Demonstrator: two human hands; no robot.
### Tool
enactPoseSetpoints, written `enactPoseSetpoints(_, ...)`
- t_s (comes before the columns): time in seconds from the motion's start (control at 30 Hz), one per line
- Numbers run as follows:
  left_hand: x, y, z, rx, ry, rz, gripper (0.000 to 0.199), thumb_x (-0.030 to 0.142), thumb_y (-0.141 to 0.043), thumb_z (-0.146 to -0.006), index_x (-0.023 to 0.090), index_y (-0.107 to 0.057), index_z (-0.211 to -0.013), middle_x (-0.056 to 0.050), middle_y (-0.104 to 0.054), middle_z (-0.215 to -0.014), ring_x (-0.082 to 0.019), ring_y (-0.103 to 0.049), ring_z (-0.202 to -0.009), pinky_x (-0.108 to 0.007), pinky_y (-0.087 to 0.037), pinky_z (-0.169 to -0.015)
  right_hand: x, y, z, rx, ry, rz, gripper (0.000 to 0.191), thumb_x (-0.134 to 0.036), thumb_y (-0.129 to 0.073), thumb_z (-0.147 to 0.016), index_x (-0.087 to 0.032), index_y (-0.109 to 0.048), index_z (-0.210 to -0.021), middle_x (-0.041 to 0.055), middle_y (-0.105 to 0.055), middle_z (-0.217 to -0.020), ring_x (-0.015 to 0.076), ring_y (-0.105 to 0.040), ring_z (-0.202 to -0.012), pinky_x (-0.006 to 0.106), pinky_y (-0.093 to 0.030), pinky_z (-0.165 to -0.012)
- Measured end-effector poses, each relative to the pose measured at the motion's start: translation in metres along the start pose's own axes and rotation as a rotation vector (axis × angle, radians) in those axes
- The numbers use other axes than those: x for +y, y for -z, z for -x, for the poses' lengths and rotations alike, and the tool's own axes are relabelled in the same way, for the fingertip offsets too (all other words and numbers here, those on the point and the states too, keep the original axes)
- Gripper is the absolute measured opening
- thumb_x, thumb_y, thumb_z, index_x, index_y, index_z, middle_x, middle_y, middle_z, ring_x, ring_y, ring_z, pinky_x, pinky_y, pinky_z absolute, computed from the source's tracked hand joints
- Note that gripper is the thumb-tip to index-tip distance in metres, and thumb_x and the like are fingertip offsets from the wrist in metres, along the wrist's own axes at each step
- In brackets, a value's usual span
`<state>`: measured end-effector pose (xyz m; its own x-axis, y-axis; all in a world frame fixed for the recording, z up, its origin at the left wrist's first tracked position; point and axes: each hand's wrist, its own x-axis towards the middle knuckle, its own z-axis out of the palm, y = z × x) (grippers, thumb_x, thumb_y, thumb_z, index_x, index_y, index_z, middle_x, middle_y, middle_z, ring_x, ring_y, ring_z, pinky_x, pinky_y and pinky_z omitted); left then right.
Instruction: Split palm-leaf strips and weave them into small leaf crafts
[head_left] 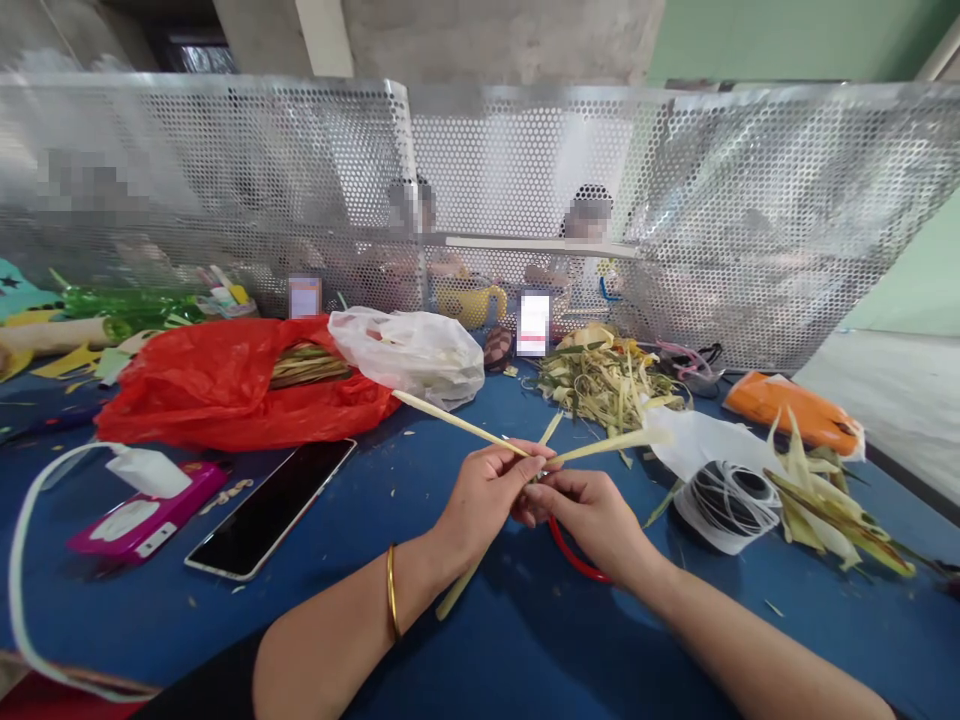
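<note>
My left hand (487, 490) and my right hand (589, 505) meet above the blue table (390, 640), fingers pinched together. Both are closed on pale yellow-green plant strips (454, 420), which cross at my fingertips. The ends point out to the upper left, the right and the lower left. What exactly lies between the fingers is partly hidden. A thin red loop (579, 565) shows under my right hand; the rest of it is covered. To the right stands a dark spool wound with white cord (727, 505).
Behind my hands lie a red plastic bag (202, 375), a white plastic bag (420, 350) and a heap of dried strips (607, 380). At left are a phone (274, 510) and a magenta power bank (142, 520) with a cable. A perforated metal screen (517, 150) stands behind; people sit beyond it.
</note>
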<state>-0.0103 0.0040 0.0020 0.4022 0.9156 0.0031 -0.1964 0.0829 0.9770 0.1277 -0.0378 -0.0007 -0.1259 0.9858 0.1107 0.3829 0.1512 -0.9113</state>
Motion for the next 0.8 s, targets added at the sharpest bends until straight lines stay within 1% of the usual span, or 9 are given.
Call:
enactPoseSetpoints(0.1,0.004,0.002,0.001,-0.014,0.035,0.043,0.021,0.031,-0.066,-0.082,0.013,-0.07,-0.09,-0.007,-0.073,-0.09,-0.005,-0.054,-0.038,-0.018,-0.043,-0.04,0.006,-0.001,-0.003,0.017,0.002,-0.021,0.031,-0.036,-0.056,-0.087,-0.016,-0.064,-0.065,0.0017,-0.065,-0.065,0.0148,-0.057,-0.062,0.026,-0.044,-0.062)
enactPoseSetpoints(0.17,0.007,0.005,0.0,-0.031,0.139,0.163,0.019,0.029,-0.063,-0.084,0.013,-0.069,-0.093,-0.008,-0.073,-0.093,-0.006,-0.058,-0.042,-0.017,-0.046,-0.042,0.008,0.004,-0.003,0.089,0.152,0.182,0.024,-0.028,-0.054,-0.089,-0.017,-0.064,-0.069,0.0023,-0.066,-0.07,0.0152,-0.057,-0.065,0.027,-0.043,-0.063)
enactPoseSetpoints(0.3,0.007,0.01,-0.003,-0.038,0.399,0.456,0.014,0.022,-0.059,-0.087,0.013,-0.069,-0.092,-0.01,-0.073,-0.096,-0.012,-0.069,-0.066,-0.017,-0.052,-0.051,0.013,0.012,-0.002,0.206,0.578,0.773,0.025,-0.017,-0.044,-0.093,-0.017,-0.063,-0.077,0.006,-0.064,-0.075,0.0181,-0.056,-0.07,0.032,-0.039,-0.069)
enactPoseSetpoints(0.4,0.005,0.01,-0.004,-0.018,0.452,0.562,0.012,0.014,-0.059,-0.087,0.011,-0.07,-0.091,-0.01,-0.074,-0.095,-0.012,-0.07,-0.074,-0.018,-0.056,-0.063,0.018,0.014,-0.003,0.204,0.684,1.0,0.028,-0.014,-0.041,-0.094,-0.016,-0.06,-0.074,0.0058,-0.061,-0.07,0.0181,-0.054,-0.066,0.033,-0.037,-0.069)
enactPoseSetpoints(0.5,0.005,0.009,-0.005,0.028,0.406,0.557,0.012,0.007,-0.059,-0.084,0.01,-0.07,-0.089,-0.01,-0.074,-0.093,-0.012,-0.07,-0.076,-0.017,-0.056,-0.065,0.015,0.015,-0.003,0.167,0.59,0.98,0.025,-0.017,-0.042,-0.095,-0.017,-0.058,-0.075,0.004,-0.059,-0.069,0.0167,-0.053,-0.065,0.032,-0.038,-0.068)
enactPoseSetpoints(0.57,0.005,0.008,-0.006,0.086,0.368,0.524,0.013,0.005,-0.06,-0.083,0.01,-0.071,-0.087,-0.008,-0.074,-0.088,-0.012,-0.07,-0.073,-0.017,-0.056,-0.063,0.01,0.016,-0.003,0.183,0.516,0.865,0.011,-0.023,-0.051,-0.093,-0.017,-0.059,-0.088,0.0037,-0.06,-0.075,0.0171,-0.056,-0.069,0.031,-0.039,-0.068)
enactPoseSetpoints(0.63,0.005,0.008,-0.006,0.125,0.346,0.479,0.013,0.004,-0.061,-0.081,0.01,-0.071,-0.087,-0.007,-0.074,-0.084,-0.011,-0.069,-0.069,-0.017,-0.055,-0.06,0.003,0.019,-0.001,0.218,0.504,0.724,0.022,-0.029,-0.06,-0.088,-0.017,-0.055,-0.106,0.0027,-0.061,-0.079,0.0168,-0.057,-0.071,0.029,-0.041,-0.067)
enactPoseSetpoints(0.7,0.004,0.008,-0.006,0.125,0.347,0.429,0.014,0.004,-0.063,-0.079,0.011,-0.071,-0.088,-0.007,-0.074,-0.085,-0.01,-0.067,-0.064,-0.015,-0.051,-0.052,-0.001,0.023,0.0,0.215,0.596,0.64,0.027,-0.028,-0.062,-0.088,-0.018,-0.054,-0.111,0.0015,-0.062,-0.078,0.0154,-0.057,-0.069,0.029,-0.043,-0.067)
enactPoseSetpoints(0.8,0.005,0.01,-0.007,0.094,0.394,0.427,0.016,0.004,-0.064,-0.077,0.012,-0.07,-0.09,-0.008,-0.073,-0.09,-0.011,-0.068,-0.065,-0.012,-0.04,-0.038,-0.002,0.027,0.0,0.146,0.833,0.669,0.008,-0.019,-0.053,-0.092,-0.019,-0.059,-0.097,0.0026,-0.065,-0.077,0.0145,-0.058,-0.069,0.029,-0.044,-0.071)
